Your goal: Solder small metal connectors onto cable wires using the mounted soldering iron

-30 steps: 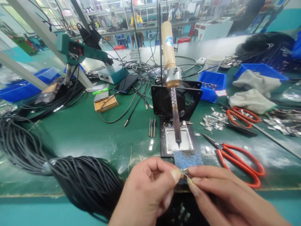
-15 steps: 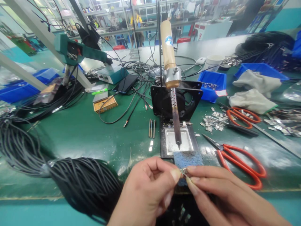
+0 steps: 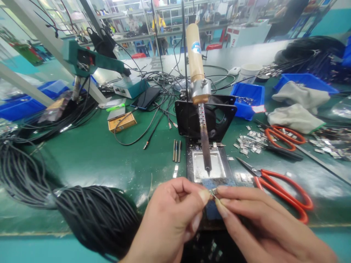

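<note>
A tiny metal connector [image 3: 213, 191] is pinched at the front of the bench, in line with the fingertips of both hands. From the left, my left hand [image 3: 171, 217] grips it between thumb and bent forefinger. My right hand [image 3: 261, 215] closes thumb and fingertips on its other side, where a thin pale wire or edge shows. Fingers cover most of the piece. Just beyond them, a wooden-handled soldering iron [image 3: 204, 140] points tip down over a square metal tray [image 3: 195, 164]. Partly hidden under the hands lies a blue sponge [image 3: 215, 212].
Red-handled scissors [image 3: 285, 188] lie close to my right hand. A thick bundle of black cables [image 3: 95, 212] fills the left front. Behind the iron stands a black fan [image 3: 189, 120]. Loose metal connectors [image 3: 248, 144], a blue bin [image 3: 248, 96] and pale gloves [image 3: 294, 117] are at right.
Both hands have shifted slightly up and away from me, toward the iron's tip, with the connector still pinched between them. They cover more of the sponge.
</note>
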Demonstrator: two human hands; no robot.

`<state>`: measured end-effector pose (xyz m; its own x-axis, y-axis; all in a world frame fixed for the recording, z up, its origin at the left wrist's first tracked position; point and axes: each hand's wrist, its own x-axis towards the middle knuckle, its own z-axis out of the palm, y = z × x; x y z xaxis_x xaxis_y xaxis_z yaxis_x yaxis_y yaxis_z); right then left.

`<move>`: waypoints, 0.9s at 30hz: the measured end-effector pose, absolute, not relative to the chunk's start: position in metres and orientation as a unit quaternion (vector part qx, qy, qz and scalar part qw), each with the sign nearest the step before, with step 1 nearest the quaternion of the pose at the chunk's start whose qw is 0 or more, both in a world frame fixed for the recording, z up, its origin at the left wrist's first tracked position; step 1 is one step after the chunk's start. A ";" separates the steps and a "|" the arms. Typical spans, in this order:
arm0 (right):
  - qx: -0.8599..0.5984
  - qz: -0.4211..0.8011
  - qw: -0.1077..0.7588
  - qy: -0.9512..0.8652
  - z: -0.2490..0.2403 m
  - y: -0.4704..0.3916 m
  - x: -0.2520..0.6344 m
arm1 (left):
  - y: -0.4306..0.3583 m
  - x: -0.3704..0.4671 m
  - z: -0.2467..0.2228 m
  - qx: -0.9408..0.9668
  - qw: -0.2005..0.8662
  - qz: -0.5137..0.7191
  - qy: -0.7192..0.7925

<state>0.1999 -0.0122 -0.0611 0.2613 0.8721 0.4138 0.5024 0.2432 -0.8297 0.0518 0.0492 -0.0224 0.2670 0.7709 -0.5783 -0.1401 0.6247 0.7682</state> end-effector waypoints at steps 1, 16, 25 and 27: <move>-0.589 0.172 0.533 -0.583 -0.061 -0.011 0.200 | 0.050 0.052 -0.022 0.306 0.733 0.313 0.521; -0.588 0.173 0.538 -0.579 -0.058 -0.001 0.199 | 0.059 0.056 -0.020 0.297 0.735 0.325 0.515; -0.580 0.148 0.539 -0.593 -0.057 0.004 0.201 | 0.061 0.057 -0.020 0.304 0.733 0.332 0.511; -0.579 0.152 0.540 -0.591 -0.057 0.006 0.200 | 0.062 0.057 -0.021 0.302 0.734 0.332 0.510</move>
